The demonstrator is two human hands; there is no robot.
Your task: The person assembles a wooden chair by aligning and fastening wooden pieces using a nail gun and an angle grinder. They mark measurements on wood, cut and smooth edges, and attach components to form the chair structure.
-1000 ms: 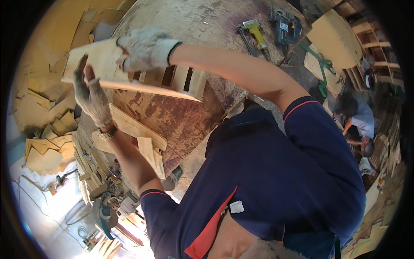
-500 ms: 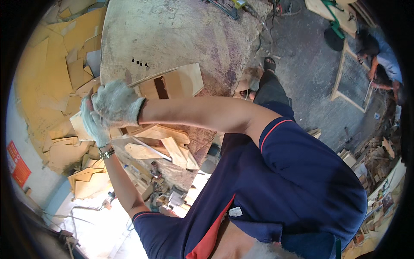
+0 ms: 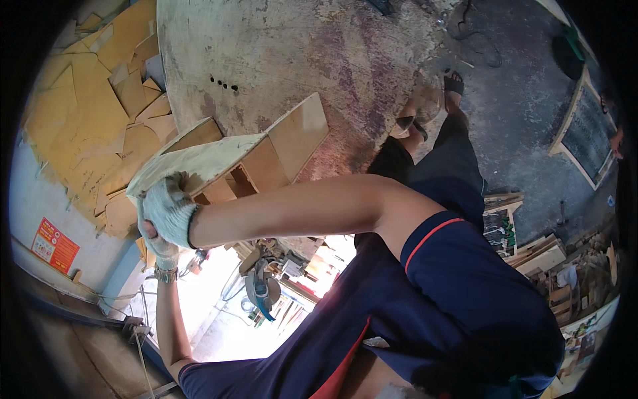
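Note:
A plywood box-like piece [image 3: 209, 156], with side panels and a dark rectangular slot, is tilted up off the worktop at the left. My right hand [image 3: 169, 209], in a grey-white knit glove, reaches across and is closed over the near left end of this piece. Just below it, my left hand [image 3: 159, 247], gloved too and with a metal-band watch [image 3: 166, 274] at the wrist, is pressed against the same end. Its fingers are largely hidden behind the right hand and the wood.
The worn worktop [image 3: 286, 60] spreads behind the piece. Yellowish sheet offcuts [image 3: 80, 133] are heaped at the far left. Below lie a sander-like power tool [image 3: 262, 289] and scraps. A framed mesh panel [image 3: 588, 133] is at the right, beside another person's hand [image 3: 617, 143].
The plywood piece has been lifted and tipped, now showing its long side panel. Both hands have come lower and nearer. The loose wood strips beneath are out of sight.

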